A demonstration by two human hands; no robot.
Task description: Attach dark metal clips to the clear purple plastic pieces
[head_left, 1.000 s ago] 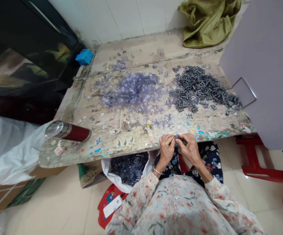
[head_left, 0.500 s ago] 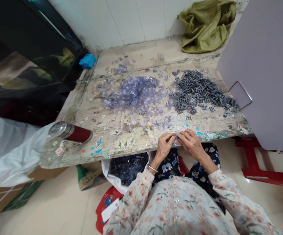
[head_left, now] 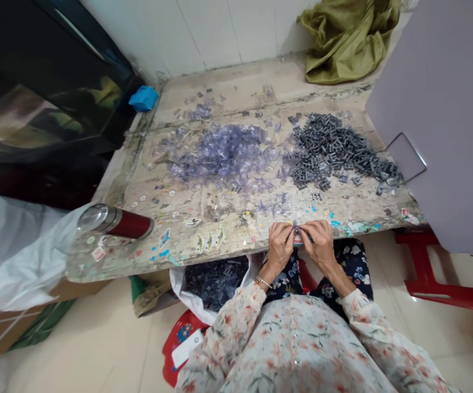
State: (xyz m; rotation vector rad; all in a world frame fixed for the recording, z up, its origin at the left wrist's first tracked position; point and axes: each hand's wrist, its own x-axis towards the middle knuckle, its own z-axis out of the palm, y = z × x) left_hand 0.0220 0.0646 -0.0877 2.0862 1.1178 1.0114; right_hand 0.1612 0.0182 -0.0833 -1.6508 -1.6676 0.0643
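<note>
At the front edge of the worn wooden table (head_left: pixel 220 210), my left hand (head_left: pixel 281 243) and my right hand (head_left: pixel 318 241) meet fingertip to fingertip. Both pinch a small purplish-grey piece (head_left: pixel 295 226) between them; its exact shape is too small to make out. Beyond my hands to the left lies a loose heap of clear purple plastic pieces (head_left: pixel 228 150). A pile of dark grey plastic parts (head_left: pixel 330 144) spreads over the right side. Below the table edge, an open white sack (head_left: pixel 181 292) holds many dark pieces (head_left: pixel 215 281).
A red flask (head_left: pixel 132 224) lies at the table's left end. A blue object (head_left: pixel 143 98) sits at the back left corner, an olive cloth (head_left: pixel 342 49) at the back right. A grey panel (head_left: pixel 444 125) borders the right side; red stools (head_left: pixel 444 289) stand below.
My left hand has turned and moved slightly right, and my right fingers have curled in more. The small piece between them now points upward. The view has shifted slightly.
</note>
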